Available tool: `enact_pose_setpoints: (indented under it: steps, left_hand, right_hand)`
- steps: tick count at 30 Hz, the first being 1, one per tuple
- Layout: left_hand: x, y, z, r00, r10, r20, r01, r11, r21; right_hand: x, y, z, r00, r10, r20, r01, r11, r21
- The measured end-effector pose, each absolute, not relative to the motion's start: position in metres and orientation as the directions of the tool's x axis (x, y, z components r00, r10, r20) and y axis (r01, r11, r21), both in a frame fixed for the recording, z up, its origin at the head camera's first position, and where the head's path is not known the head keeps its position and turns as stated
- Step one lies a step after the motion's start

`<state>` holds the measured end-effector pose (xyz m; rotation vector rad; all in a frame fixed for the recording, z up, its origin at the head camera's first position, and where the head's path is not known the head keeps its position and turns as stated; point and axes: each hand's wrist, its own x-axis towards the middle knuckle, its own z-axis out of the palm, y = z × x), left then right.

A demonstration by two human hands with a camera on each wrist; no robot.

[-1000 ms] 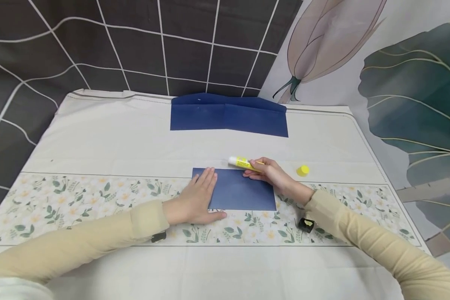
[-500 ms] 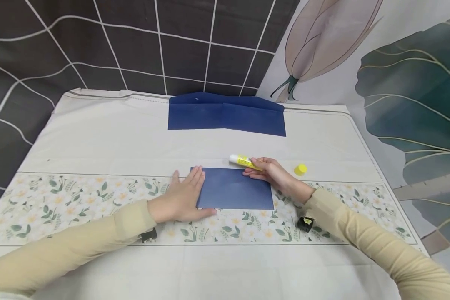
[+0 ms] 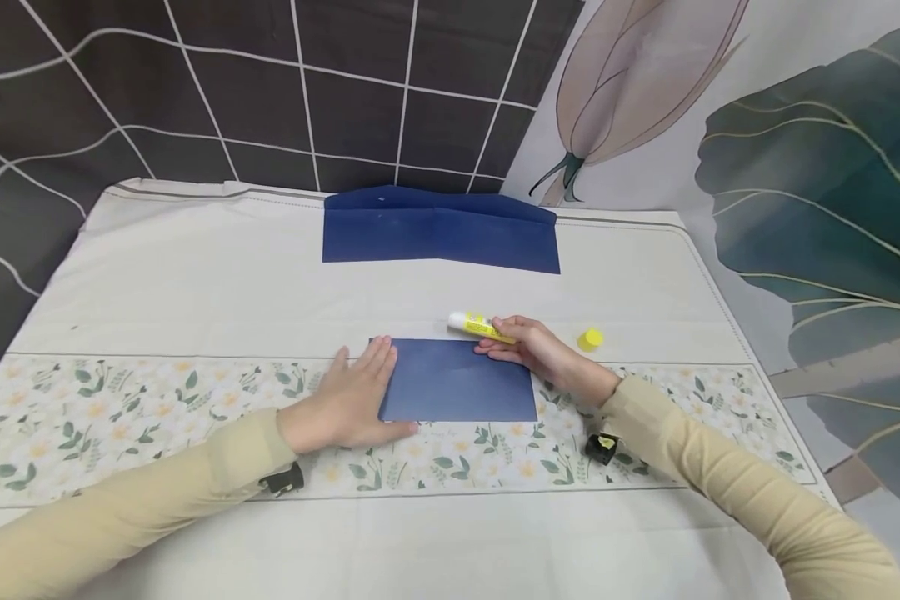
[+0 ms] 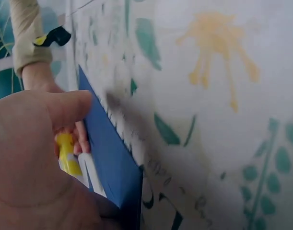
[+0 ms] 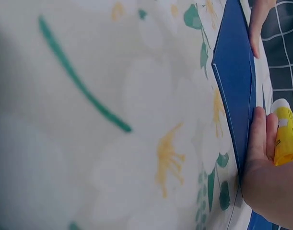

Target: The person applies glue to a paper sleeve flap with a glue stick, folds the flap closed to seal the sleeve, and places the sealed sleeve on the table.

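Likely pre-gluing: clamping yellow-and-white plastic glue stick (image 3: 477, 324) in right fingers (image 3: 497, 355), steadying blue paper rectangle (image 3: 461, 383) under straight left fingers (image 3: 376, 360); probably apply next.

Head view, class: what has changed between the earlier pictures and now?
The left hand moved leftward across the near blue paper, toward its left edge, uncovering more of it. Nothing was taken up or let go: the right hand still holds the glue stick. The yellow cap and far blue paper stayed in place.
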<state>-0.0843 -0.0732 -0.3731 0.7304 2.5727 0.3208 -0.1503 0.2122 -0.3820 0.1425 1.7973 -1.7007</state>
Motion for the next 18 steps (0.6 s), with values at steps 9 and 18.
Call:
enact_pose_setpoints:
  steps: [9, 18]
  left_hand:
    - [-0.092, -0.084, -0.369, -0.770, 0.568, -0.291, 0.455, 0.809, 0.373]
    - [-0.085, -0.034, -0.371, -0.652, 0.711, -0.264, 0.632, 0.702, 0.330]
  right_hand:
    - [-0.152, 0.209, -0.383, -0.780, -0.345, -0.522, 0.479, 0.209, -0.853]
    - [-0.152, 0.212, -0.380, -0.769, -0.394, -0.503, 0.445, 0.236, -0.864]
